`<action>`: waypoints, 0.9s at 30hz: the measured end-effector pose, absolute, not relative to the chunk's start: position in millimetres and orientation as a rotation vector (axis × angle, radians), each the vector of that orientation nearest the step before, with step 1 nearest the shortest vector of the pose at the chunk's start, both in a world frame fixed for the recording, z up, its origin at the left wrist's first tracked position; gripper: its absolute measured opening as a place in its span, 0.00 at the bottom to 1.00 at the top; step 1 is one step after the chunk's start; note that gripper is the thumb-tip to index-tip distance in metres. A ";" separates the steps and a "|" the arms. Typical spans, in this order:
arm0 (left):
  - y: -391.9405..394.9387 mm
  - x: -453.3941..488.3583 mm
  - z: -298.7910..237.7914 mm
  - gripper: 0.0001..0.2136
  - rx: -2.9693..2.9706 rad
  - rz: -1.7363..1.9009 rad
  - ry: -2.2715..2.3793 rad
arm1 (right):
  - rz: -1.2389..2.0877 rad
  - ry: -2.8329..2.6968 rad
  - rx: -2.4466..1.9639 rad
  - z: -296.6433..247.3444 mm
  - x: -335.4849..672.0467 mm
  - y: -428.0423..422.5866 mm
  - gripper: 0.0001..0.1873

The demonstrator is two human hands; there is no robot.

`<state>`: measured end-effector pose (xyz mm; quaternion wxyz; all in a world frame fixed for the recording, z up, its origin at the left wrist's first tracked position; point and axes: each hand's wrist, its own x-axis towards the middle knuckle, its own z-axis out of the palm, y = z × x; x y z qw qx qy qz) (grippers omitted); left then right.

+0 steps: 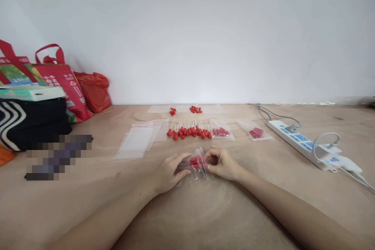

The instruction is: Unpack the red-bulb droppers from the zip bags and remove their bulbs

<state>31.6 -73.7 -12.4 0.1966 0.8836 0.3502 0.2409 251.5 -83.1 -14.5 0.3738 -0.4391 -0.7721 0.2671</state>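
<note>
Between my hands is a clear zip bag (199, 167) with red-tipped sticks inside, its red-lined mouth toward the right. My left hand (172, 170) grips the bag's left part, thumb and fingers wrapped around it. At the mouth edge, my right hand (221, 162) is closed, thumb and fingertips pinching the bag. Beyond them lies a row of loose red-tipped sticks (187, 131), tips toward me. Two more filled zip bags, one (222, 131) at the row's right end and another (256, 131) farther right, lie flat. Flat clear bags (136, 142) are stacked on the left.
A white power strip (299, 138) with plugs and cables lies right. At the back, small red pieces (195, 109) rest on clear bags (212, 109). On the left stand a red shopping bag (63, 86), a red plastic bag (95, 90) and a black striped bag (38, 121).
</note>
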 end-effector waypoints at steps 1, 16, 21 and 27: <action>-73.3 31.4 -12.6 0.18 2.466 0.670 0.982 | 0.703 -1.986 -1.108 -14.3 253.2 -82.9 0.09; -74.1 33.0 -7.1 0.18 2.419 0.624 0.997 | 1.184 -1.845 -1.033 -17.1 250.1 -78.9 0.14; -74.2 32.1 -4.5 0.18 2.380 0.591 1.074 | 1.596 -1.498 -1.081 -16.4 263.5 -74.5 0.17; -73.0 31.9 -4.4 0.18 2.353 0.613 1.083 | 1.625 -1.268 -1.017 -12.4 257.3 -76.7 0.28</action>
